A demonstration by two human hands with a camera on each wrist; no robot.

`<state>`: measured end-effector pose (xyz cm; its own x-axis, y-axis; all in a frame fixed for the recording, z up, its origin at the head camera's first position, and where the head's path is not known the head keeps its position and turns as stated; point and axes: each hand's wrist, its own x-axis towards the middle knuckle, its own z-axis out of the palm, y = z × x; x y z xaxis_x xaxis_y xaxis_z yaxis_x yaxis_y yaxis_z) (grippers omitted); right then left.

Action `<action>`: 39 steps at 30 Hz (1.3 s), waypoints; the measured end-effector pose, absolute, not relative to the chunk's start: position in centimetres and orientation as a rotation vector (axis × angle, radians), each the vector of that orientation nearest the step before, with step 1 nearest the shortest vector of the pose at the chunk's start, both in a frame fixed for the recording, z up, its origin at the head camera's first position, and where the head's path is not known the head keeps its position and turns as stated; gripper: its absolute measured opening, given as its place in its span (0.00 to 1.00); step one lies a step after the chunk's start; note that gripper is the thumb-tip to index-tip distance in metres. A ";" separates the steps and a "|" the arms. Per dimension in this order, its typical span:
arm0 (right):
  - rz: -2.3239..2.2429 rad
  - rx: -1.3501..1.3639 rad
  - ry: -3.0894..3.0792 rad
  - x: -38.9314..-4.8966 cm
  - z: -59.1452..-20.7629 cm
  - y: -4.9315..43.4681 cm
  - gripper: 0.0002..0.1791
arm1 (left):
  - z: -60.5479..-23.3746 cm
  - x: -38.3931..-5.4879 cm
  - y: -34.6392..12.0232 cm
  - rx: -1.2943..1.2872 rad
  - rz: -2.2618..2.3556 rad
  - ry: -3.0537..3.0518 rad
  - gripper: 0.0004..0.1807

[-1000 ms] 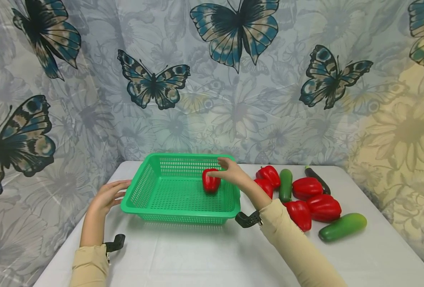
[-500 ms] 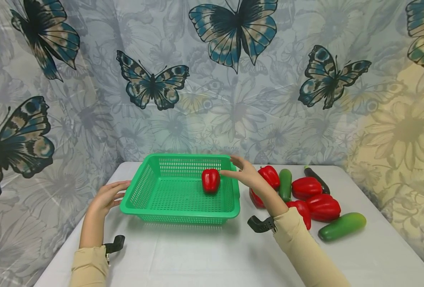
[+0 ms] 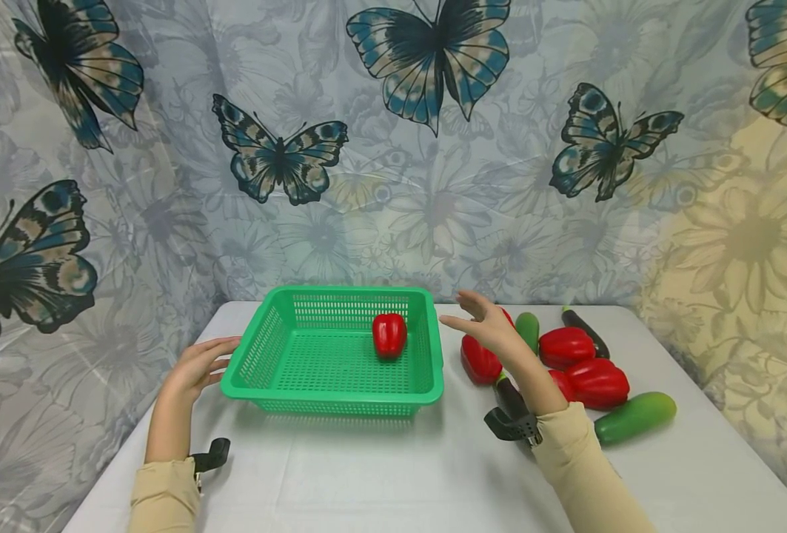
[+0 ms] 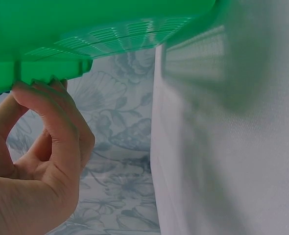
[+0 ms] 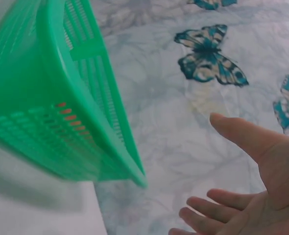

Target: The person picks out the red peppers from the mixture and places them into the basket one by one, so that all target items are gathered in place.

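A green plastic basket (image 3: 333,403) stands on the table with one red bell pepper (image 3: 389,336) inside, toward its right side. At the basket's left rim is my left hand (image 3: 196,368); in the left wrist view its fingertips (image 4: 51,85) touch the rim from outside. My right hand (image 3: 489,323) hovers right of the basket, thumb and fingers spread, holding nothing. In the right wrist view the open palm (image 5: 262,191) is apart from the basket wall (image 5: 36,98). Beneath the right hand and forearm, partly hidden, lie a red bell pepper (image 3: 480,360) and an eggplant (image 3: 509,398).
More vegetables lie on the right of the white-covered table (image 3: 340,474): several red bell peppers (image 3: 598,383), a slim green cucumber (image 3: 528,330), a larger green one (image 3: 636,418) and another eggplant (image 3: 585,331). A butterfly-patterned cloth (image 3: 393,222) hangs behind.
My right hand has moved right, from over the red pepper in the basket to beyond the basket's right rim. The pepper stays inside. The left hand has kept its place at the rim.
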<state>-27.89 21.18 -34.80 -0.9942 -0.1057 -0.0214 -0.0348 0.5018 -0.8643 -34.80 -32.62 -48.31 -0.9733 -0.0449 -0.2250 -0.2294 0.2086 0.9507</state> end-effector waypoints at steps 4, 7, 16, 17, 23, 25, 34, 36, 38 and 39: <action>-1.497 -0.071 2.676 -27.5 -34.9 22.2 0.50 | -48.5 -34.8 -32.7 -0.263 1.870 2.319 0.44; -1.481 -0.026 2.689 -27.1 -34.9 22.8 0.50 | -48.5 -34.8 -32.8 -0.264 1.875 2.316 0.44; -1.526 0.024 2.685 -25.9 -35.3 25.1 0.53 | -48.5 -34.9 -32.8 -0.267 1.892 2.318 0.43; -1.523 0.040 2.686 -25.8 -35.4 25.4 0.53 | -48.5 -34.9 -32.8 -0.267 1.896 2.318 0.43; -1.547 0.121 2.673 -25.5 -35.5 27.0 0.54 | -48.7 -34.9 -32.9 -0.272 1.887 2.332 0.44; -1.569 0.127 2.664 -25.3 -35.4 27.5 0.54 | -48.7 -34.9 -32.9 -0.276 1.882 2.333 0.44; -1.612 0.169 2.659 -24.3 -35.7 29.6 0.53 | -48.9 -34.9 -33.0 -0.262 1.874 2.335 0.45; -1.597 0.204 2.675 -24.2 -35.8 30.0 0.54 | -48.8 -34.9 -32.8 -0.262 1.869 2.345 0.45; -1.587 0.229 2.682 -24.1 -36.0 30.4 0.54 | -48.7 -34.9 -32.8 -0.262 1.870 2.349 0.45; -1.585 0.237 2.685 -24.1 -36.0 30.7 0.54 | -48.7 -34.8 -32.8 -0.260 1.871 2.349 0.45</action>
